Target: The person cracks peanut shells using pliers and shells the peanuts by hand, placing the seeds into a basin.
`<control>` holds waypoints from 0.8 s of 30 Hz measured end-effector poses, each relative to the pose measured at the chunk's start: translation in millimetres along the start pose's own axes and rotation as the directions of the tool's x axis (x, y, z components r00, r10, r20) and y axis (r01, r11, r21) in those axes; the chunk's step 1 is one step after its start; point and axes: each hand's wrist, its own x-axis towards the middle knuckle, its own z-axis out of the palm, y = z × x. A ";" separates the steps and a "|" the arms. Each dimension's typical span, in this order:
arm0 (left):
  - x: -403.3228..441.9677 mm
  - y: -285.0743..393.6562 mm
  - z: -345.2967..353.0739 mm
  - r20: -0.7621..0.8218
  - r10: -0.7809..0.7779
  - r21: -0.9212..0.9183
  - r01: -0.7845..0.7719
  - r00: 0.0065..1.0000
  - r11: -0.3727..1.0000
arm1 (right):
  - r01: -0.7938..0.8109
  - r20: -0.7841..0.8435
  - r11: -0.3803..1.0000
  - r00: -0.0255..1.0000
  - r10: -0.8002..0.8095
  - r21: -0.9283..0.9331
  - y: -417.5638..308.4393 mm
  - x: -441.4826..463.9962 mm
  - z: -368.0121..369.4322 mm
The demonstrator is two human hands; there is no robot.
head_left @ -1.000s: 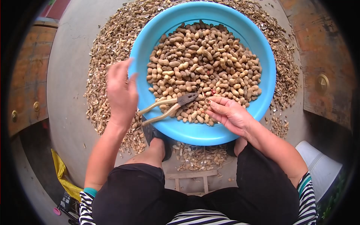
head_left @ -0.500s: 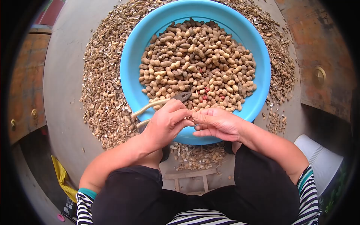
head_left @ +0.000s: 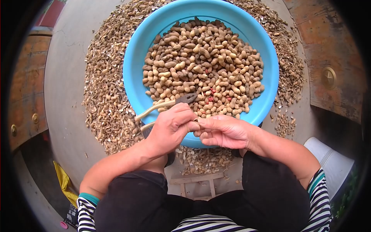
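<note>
A blue basin (head_left: 134, 58) holds a heap of unshelled peanuts (head_left: 208, 58) with a few red kernels (head_left: 213, 91) among them. Pliers (head_left: 186, 98) with pale handles lie on the heap's near left side, their handles toward the rim and partly hidden. Over the basin's near edge, my left hand (head_left: 170, 127) is closed with its fingertips pinched. My right hand (head_left: 225, 131) meets it from the right, thumb and fingers pressed together. Between the fingertips is something small, perhaps a bit of peanut shell, too small to make out.
Empty shells (head_left: 106, 89) lie on the floor around the basin, with more shells (head_left: 201, 159) between the feet. Small loose peanuts (head_left: 285, 125) lie at the right. A white bucket (head_left: 328, 164) and a yellow bag (head_left: 65, 183) stand at the sides. Wooden doors flank the floor.
My left hand has come from beyond the basin's left rim to meet my right hand, which moved nearer my body. In the last half second both hands shifted only slightly.
</note>
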 end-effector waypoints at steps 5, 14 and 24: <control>-1.7 -0.9 -5.6 0.061 -0.119 -0.218 0.129 0.991 0.967 | 0.002 -0.021 0.999 1.000 -0.001 0.050 -0.7 0.4 4.3; -4.2 -4.4 0.4 0.152 -0.360 -0.598 0.376 0.920 0.708 | 0.042 -0.151 0.998 0.988 -0.034 0.054 0.2 1.9 12.0; -3.6 -3.9 -11.1 0.185 -0.086 0.003 0.087 0.979 0.996 | -0.003 -0.109 0.999 0.994 -0.001 -0.043 0.9 -2.3 0.4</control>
